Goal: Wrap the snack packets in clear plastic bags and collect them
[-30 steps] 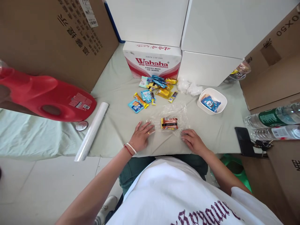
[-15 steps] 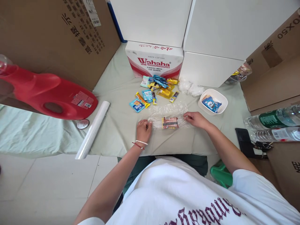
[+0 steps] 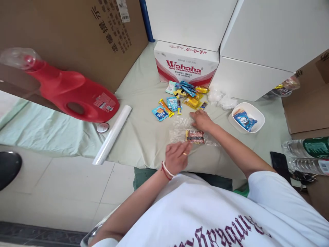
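The snack packet (image 3: 194, 136) lay crosswise between my hands, parallel to the counter's (image 3: 144, 137) near edge. My right hand (image 3: 202, 120) touched the film (image 3: 180, 122) beyond it and my left hand (image 3: 177, 156) hovered on the near side. Both sets of fingers were curled, and I couldn't tell whether either gripped.

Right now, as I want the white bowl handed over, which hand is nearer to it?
Right. The right hand lies just left of the white bowl; the left hand is farther, lower left, by the wrapped snack.

Bare cloth (image 3: 144, 137) lies open between film roll (image 3: 112, 134) and wrapped snack (image 3: 194, 136) (snack pile (image 3: 180, 99) crowds behind).
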Available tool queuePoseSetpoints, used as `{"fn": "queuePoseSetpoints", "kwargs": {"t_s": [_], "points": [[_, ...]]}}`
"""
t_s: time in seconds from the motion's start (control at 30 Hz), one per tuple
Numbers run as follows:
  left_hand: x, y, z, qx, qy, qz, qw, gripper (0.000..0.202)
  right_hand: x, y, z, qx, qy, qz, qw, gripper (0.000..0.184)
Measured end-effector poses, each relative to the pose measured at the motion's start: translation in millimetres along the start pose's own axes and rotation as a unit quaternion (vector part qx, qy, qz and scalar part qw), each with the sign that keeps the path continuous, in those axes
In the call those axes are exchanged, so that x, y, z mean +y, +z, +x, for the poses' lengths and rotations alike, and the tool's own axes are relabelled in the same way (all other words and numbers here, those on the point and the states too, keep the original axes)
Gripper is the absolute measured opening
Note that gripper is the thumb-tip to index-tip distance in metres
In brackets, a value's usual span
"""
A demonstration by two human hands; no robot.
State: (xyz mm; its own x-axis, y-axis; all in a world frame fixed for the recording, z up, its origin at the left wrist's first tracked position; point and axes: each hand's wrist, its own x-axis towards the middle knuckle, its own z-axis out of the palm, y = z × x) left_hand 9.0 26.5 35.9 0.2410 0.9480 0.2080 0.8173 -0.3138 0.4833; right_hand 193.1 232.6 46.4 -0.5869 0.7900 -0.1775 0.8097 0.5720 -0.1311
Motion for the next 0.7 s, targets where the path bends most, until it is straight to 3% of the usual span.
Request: {"fn": "queuePoseSetpoints", "kwargs": {"t_s": [0.07, 0.13, 0.33, 0.47, 0.57, 0.63, 0.7], "points": [[12.9, 6.5, 13.0, -0.061, 0.047, -0.001, 0.997, 0.057, -0.4, -1.2, 2.1, -0.017, 0.011, 0.011, 1.0, 0.04], [17.7, 13.4, 28.9, -0.086, 0.048, 0.018, 0.995, 0.06, -0.9, -8.3, -2.2, -0.033, 0.016, 0.029, 0.999, 0.028], [14.3, 24.7, 47.0, -0.083, 0.021, 0.051, 0.995, 0.054, -17.1, -27.6, -56.8, 0.009, -0.061, 0.052, 0.997, 0.03], [8.5, 29.8, 41.7, -0.083, 0.002, 0.011, 0.996, 0.046, -32.5, -4.6, -98.2, -0.004, -0.103, 0.102, 0.989, 0.037], [-6.7, 33.4, 31.8, -0.074, 0.023, -0.101, 0.992, 0.048, -36.8, 21.0, -110.9, 0.025, -0.117, 0.144, 0.982, 0.043], [-21.8, 32.9, 23.5, -0.032, 0.002, -0.187, 0.982, 0.048, -37.7, 33.7, -112.0, 0.044, -0.129, 0.145, 0.98, 0.046], [-38.4, 29.2, 18.6, 0.056, -0.091, -0.223, 0.969, 0.042, -38.5, 41.0, -110.6, 0.054, -0.13, 0.135, 0.981, 0.049]]}}
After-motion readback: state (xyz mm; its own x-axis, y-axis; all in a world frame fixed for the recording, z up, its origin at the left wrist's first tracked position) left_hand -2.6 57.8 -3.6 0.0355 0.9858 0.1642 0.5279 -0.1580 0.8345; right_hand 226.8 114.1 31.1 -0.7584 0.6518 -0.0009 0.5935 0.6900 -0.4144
